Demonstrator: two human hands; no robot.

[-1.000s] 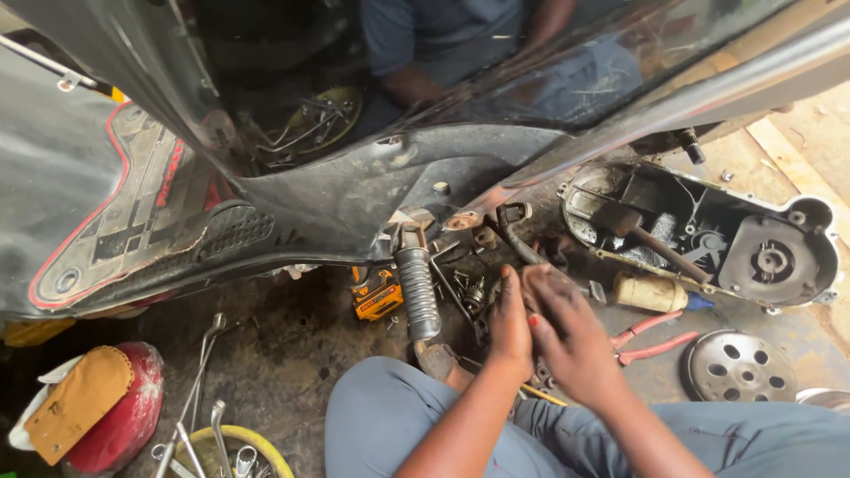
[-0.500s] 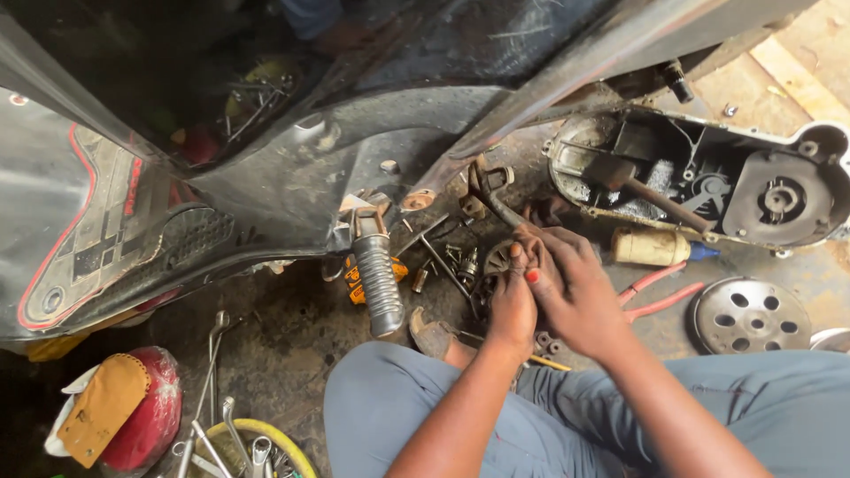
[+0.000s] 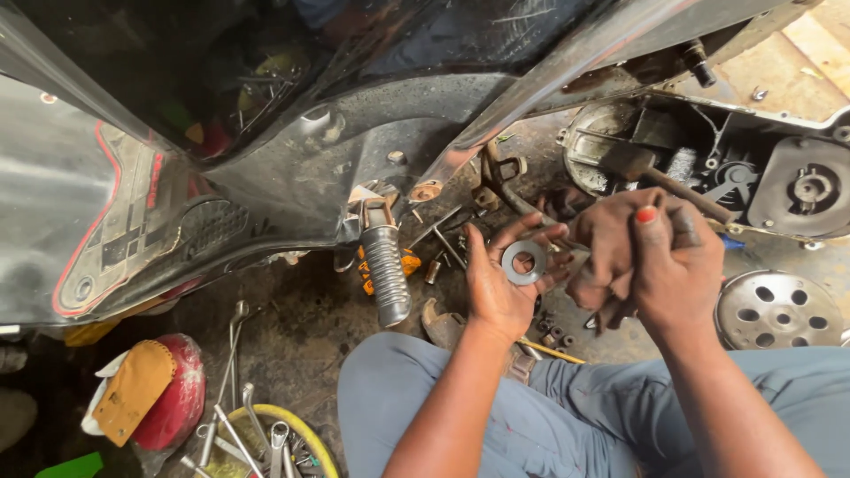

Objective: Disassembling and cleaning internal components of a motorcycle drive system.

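Head view shows the left hand (image 3: pixel 505 283) lying palm-up with its fingers spread, cradling a flat grey metal washer (image 3: pixel 524 262) so it sits level. Just right of the washer, the right hand (image 3: pixel 651 261) is clenched into a fist, and I cannot tell what it grips. Left of the washer hangs a ribbed grey footpeg (image 3: pixel 387 273); far right lies a perforated round metal plate (image 3: pixel 777 310).

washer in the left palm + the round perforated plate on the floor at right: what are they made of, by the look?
Washer, lying flat in the open left hand: looks like plain steel, dull grey with a worn, smudged face, no bright plating. Perforated plate: likely cast or pressed metal, matte silver-grey with round holes and a dusty surface; steel or aluminium cannot be told apart here.
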